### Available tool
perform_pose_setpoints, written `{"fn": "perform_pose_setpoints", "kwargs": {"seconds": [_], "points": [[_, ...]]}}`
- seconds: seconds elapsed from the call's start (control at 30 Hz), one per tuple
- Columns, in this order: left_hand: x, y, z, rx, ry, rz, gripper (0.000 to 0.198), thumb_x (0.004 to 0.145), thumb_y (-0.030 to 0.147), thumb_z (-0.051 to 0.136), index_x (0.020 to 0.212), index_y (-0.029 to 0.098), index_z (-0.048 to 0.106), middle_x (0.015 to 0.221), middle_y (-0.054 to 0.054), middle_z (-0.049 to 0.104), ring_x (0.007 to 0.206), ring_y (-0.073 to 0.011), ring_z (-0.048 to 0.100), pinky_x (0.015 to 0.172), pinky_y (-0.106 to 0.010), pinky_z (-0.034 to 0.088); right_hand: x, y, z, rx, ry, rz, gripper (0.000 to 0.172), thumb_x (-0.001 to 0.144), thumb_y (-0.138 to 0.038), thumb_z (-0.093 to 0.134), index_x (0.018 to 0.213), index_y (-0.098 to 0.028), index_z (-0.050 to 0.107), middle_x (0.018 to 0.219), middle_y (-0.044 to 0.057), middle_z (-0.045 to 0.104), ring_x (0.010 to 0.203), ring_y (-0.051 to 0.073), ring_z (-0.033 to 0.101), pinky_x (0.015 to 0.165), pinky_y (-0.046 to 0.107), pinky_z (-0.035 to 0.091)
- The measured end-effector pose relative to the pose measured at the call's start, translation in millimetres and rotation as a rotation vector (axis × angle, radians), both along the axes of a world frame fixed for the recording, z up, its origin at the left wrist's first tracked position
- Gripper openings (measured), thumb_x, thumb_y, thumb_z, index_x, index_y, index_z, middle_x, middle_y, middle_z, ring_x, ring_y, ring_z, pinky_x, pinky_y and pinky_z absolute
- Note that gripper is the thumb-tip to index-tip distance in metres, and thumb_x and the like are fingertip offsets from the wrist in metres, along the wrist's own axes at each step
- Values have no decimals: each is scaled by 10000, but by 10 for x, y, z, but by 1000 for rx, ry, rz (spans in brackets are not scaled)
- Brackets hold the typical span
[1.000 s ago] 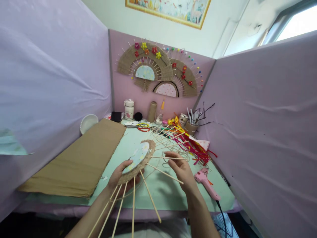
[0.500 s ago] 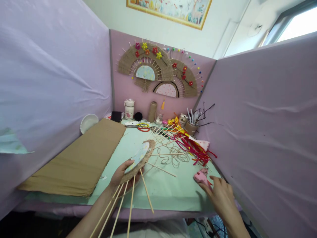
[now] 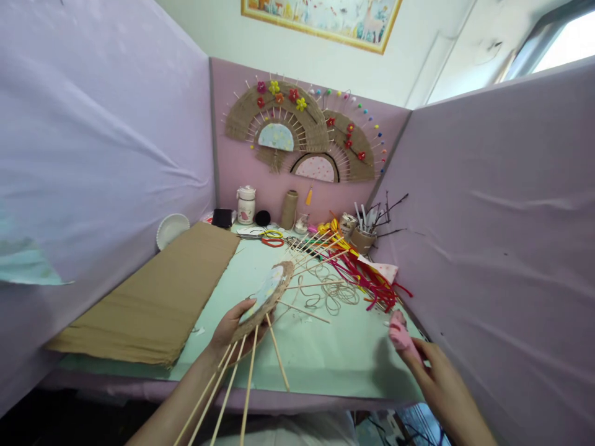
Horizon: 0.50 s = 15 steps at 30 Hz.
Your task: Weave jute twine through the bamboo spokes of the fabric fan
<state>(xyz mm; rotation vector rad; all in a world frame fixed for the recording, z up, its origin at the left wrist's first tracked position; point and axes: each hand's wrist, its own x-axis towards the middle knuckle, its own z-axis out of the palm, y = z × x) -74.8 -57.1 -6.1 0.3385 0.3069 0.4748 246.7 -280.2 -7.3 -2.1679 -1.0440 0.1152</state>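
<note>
Where the left hand (image 3: 232, 325) grips: closed on the near edge of a half-made fan (image 3: 267, 291), thumb on its pale face, fingers beneath.
Fan's tilt: lifted off the table (image 3: 325, 365) and angled up and away, seemingly so its sticks (image 3: 248, 384) can splay back past the wrist without catching.
Right hand (image 3: 437, 381): fingers curled round a pink glue gun (image 3: 400, 334), raised just off the table near its right edge, nozzle end pointing away from the person; well apart from the fan.
Between the hands: bare table and one loose stick (image 3: 302, 313).
Just beyond the fan: loops of twine (image 3: 332, 294), apparently left slack within easy reach.
Beyond the right hand: red pipe cleaners (image 3: 372, 282) in a heap.
Left of the left hand: a sheet of cardboard (image 3: 158, 297).
Far side: scissors (image 3: 267, 235), a jar (image 3: 245, 204), a twine spool (image 3: 289, 209), and two finished fans (image 3: 302, 133) hung on the partition, probably as patterns.
Writing: none readable anywhere.
</note>
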Motion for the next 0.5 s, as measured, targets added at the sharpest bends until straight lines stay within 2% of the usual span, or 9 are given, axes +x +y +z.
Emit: {"fn": "perform_pose_setpoints", "kwargs": {"seconds": [0.1, 0.2, 0.23, 0.37, 0.5], "points": [[19, -15, 20, -71, 4, -56, 268, 905, 217, 430, 1046, 29, 558, 673, -87, 650, 560, -149, 661, 450, -182, 507, -233, -53, 228, 294, 279, 34, 473, 748, -596, 552, 1002, -209, 652, 1013, 132, 671, 820, 281, 637, 650, 369, 513], [37, -34, 57, -103, 59, -51, 289, 926, 240, 414, 1076, 35, 550, 714, -103, 696, 578, -180, 689, 482, -228, 544, -588, 148, 361, 681, 523, 70, 361, 798, -491, 572, 1024, -218, 637, 1089, 114, 638, 821, 232, 631, 669, 347, 516], [42, -41, 71, -108, 74, -34, 291, 930, 244, 413, 1091, 43, 548, 737, -106, 709, 591, -190, 697, 492, -242, 553, -711, 255, 384, 788, 590, 86, 315, 807, -458, 574, 1001, -219, 639, 1051, 100, 638, 783, 205, 620, 646, 325, 511], [56, -67, 108, -124, 86, 20, 262, 932, 246, 437, 1072, 73, 575, 771, -109, 728, 627, -205, 710, 532, -264, 570, -1097, 666, 389, 911, 781, 200, 198, 831, -357, 566, 954, -215, 628, 818, 38, 599, 609, 127, 522, 482, 235, 419], [87, -119, 112, -170, 15, 16, 280, 939, 268, 426, 1054, 75, 592, 762, -105, 721, 665, -194, 712, 545, -250, 571, -1257, 847, 342, 848, 694, 298, 227, 861, -403, 547, 941, -206, 624, 837, 52, 606, 589, 124, 507, 460, 237, 392]]}}
